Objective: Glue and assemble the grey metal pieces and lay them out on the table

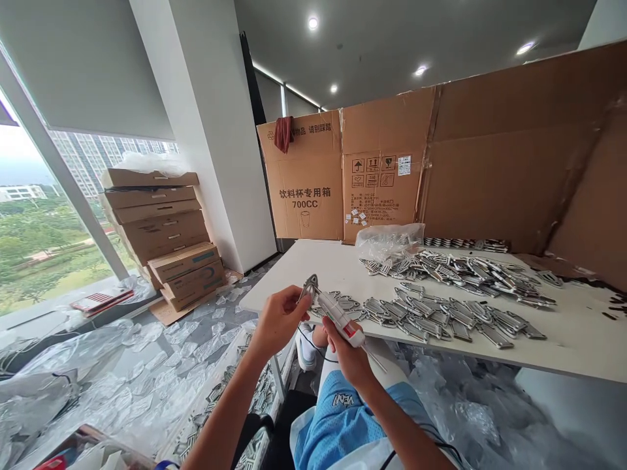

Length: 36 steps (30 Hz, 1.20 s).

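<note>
My left hand [284, 318] pinches a small silver metal piece [310, 284] with a pointed, rounded top, held up over the near edge of the white table. My right hand [347, 352] is wrapped round a white glue gun [335, 314] with a red part near its grip. The gun's front end points up and left, close beside the metal piece; whether they touch is unclear. A thin stick juts from its rear, and a dark cable hangs below. Similar metal pieces [421, 313] lie in a spread pile to the right of my hands.
On the white table [313, 258], a second metal pile [470, 271] and a clear plastic bag [389, 241] lie farther back. Cardboard panels [308, 176] stand behind. Stacked boxes [166, 222] are at left. Plastic wrappers cover the floor; a tray of metal pieces [210, 408] sits lower left.
</note>
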Each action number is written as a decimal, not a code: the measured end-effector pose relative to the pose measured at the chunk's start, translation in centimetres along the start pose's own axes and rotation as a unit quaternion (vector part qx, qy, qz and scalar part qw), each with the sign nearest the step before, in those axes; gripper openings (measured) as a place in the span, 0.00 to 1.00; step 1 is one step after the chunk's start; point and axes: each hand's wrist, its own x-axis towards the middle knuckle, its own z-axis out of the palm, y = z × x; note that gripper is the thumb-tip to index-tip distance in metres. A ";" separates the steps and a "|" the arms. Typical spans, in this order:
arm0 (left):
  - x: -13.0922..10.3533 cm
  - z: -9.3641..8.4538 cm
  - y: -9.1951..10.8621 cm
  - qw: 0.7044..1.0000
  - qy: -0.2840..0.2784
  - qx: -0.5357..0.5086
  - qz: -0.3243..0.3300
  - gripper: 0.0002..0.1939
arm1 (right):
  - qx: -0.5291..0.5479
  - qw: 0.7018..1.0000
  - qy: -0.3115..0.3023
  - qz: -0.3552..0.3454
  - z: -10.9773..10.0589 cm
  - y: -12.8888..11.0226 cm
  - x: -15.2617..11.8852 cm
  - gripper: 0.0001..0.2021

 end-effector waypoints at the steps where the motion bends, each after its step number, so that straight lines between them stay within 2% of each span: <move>1: -0.1 0.0 0.1 1.000 0.001 0.002 0.001 0.18 | -0.002 1.000 0.005 -0.005 0.0 -0.1 -0.1 0.31; 12: -0.4 0.4 0.2 0.998 0.022 0.038 0.035 0.18 | 0.033 0.998 0.055 0.014 0.2 -0.5 -0.4 0.31; 23: -0.4 0.7 0.3 0.993 0.046 0.090 0.056 0.16 | 0.054 0.997 0.018 0.050 0.4 -0.3 0.0 0.31; 29: -0.3 0.9 0.2 0.971 0.089 0.190 0.113 0.15 | 0.056 0.996 0.002 0.069 0.2 -0.3 -0.1 0.29; 36: 0.2 0.2 -0.5 0.936 0.086 0.286 0.185 0.11 | 0.084 0.994 -0.024 0.072 -0.1 -0.4 0.2 0.27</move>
